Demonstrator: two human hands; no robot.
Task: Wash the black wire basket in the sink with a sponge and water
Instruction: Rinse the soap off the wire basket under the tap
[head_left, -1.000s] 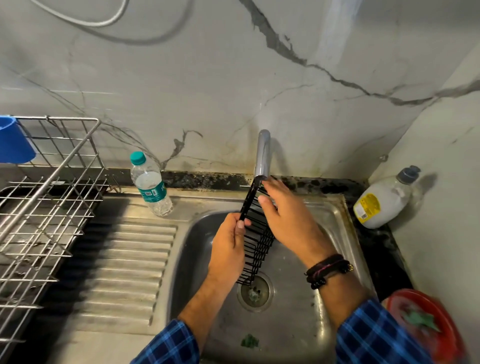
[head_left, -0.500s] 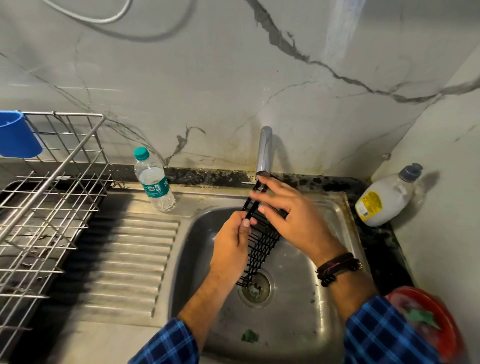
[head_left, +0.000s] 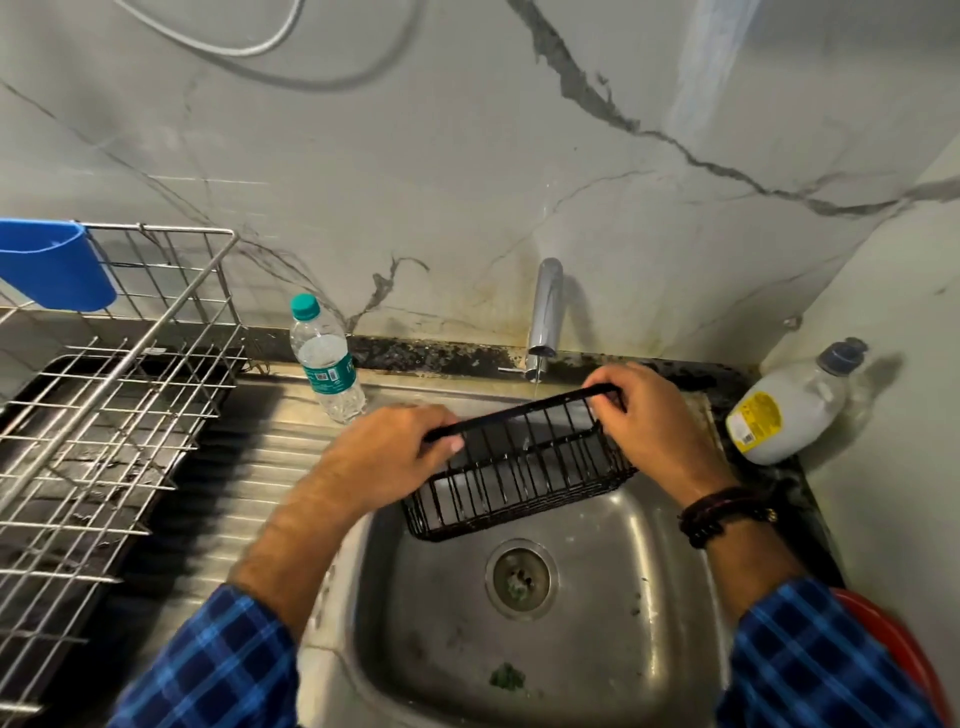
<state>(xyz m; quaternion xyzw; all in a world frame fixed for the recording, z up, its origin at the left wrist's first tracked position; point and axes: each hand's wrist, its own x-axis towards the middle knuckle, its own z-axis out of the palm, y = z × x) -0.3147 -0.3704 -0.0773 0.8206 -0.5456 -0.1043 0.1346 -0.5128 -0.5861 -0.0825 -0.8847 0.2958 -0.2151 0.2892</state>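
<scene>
The black wire basket (head_left: 519, 467) hangs level over the steel sink (head_left: 597, 649), held by its top rim under the chrome tap (head_left: 545, 317). My left hand (head_left: 389, 457) grips the rim's left end and my right hand (head_left: 649, 421) grips its right end. A thin stream of water falls from the tap into the basket. No sponge shows in the hands; a small green scrap (head_left: 506, 675) lies on the sink floor near the front.
A water bottle (head_left: 324, 358) stands on the ribbed drainboard left of the sink. A metal dish rack (head_left: 104, 415) with a blue cup (head_left: 52, 270) fills the left. A white soap bottle (head_left: 789, 410) lies at the right corner, a red bowl (head_left: 893, 649) near the front right.
The basket was held upright on end under the tap; both hands have turned it to lie level, one hand at each end of the rim. The view has shifted closer.
</scene>
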